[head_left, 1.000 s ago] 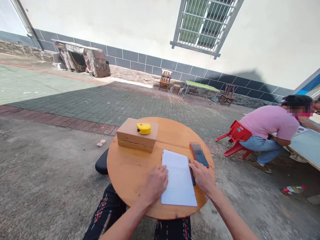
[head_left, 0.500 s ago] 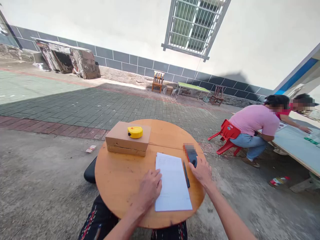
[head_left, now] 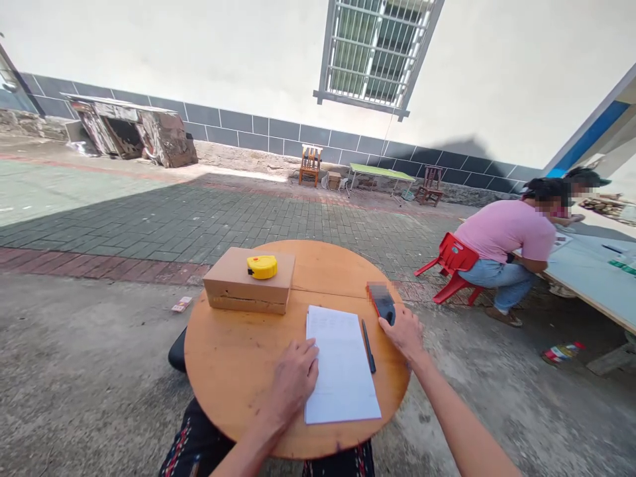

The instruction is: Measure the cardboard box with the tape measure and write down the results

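Note:
My left hand (head_left: pixel 294 377) lies on the round wooden table (head_left: pixel 238 358), its fingertips on the left edge of a stack of white paper (head_left: pixel 338 368). The fingers are loosely bent, and nothing is in them. To the right of the paper, my right hand (head_left: pixel 405 331) grips the near end of a dark phone (head_left: pixel 383 306) with a red edge. Part of the phone is hidden by blurring. A black pen (head_left: pixel 368 346) lies between the paper and my right hand. Farther back, a yellow tape measure (head_left: pixel 262 267) sits on a closed cardboard box (head_left: pixel 246 298).
A person in a pink shirt (head_left: pixel 501 228) sits on a red chair (head_left: pixel 454 262) at a long table (head_left: pixel 586 265), with another person beyond. A bottle (head_left: pixel 563 353) lies on the ground at right. A green table (head_left: pixel 382 173) and wooden chairs stand by the wall.
The view has shifted slightly. My hands stay at the paper and the phone. The far person at the long table has raised a hand from the tabletop toward their head.

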`<action>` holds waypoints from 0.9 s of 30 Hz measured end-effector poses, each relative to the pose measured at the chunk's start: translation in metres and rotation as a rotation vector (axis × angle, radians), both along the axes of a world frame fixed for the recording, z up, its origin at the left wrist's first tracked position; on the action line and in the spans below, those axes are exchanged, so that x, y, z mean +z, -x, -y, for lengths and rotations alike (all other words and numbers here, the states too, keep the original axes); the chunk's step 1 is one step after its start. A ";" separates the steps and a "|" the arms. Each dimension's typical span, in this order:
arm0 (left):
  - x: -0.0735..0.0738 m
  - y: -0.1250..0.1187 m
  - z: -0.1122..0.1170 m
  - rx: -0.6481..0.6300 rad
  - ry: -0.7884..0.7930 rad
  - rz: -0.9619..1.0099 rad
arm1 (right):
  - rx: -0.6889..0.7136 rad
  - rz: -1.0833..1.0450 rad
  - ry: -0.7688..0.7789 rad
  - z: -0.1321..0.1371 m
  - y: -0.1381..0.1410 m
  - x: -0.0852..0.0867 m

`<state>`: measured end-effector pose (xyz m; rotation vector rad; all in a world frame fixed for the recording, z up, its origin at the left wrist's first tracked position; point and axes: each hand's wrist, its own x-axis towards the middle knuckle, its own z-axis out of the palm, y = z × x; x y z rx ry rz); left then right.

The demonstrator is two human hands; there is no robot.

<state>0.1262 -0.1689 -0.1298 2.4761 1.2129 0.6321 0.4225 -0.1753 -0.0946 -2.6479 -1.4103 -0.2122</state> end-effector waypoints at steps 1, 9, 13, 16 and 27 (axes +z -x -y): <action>0.000 0.000 0.000 0.001 0.001 0.004 | 0.009 -0.005 -0.008 0.004 0.003 0.001; 0.003 0.001 0.002 0.008 0.019 0.034 | 0.170 -0.151 0.129 0.051 0.051 -0.014; 0.003 0.001 0.001 -0.005 0.031 0.042 | 0.131 -0.109 0.156 0.045 0.060 -0.014; 0.005 0.002 0.002 0.008 0.040 0.045 | 0.100 -0.069 0.155 0.038 0.054 -0.005; 0.009 0.004 -0.001 0.064 0.103 0.120 | 0.260 -0.248 -0.054 0.019 0.051 0.012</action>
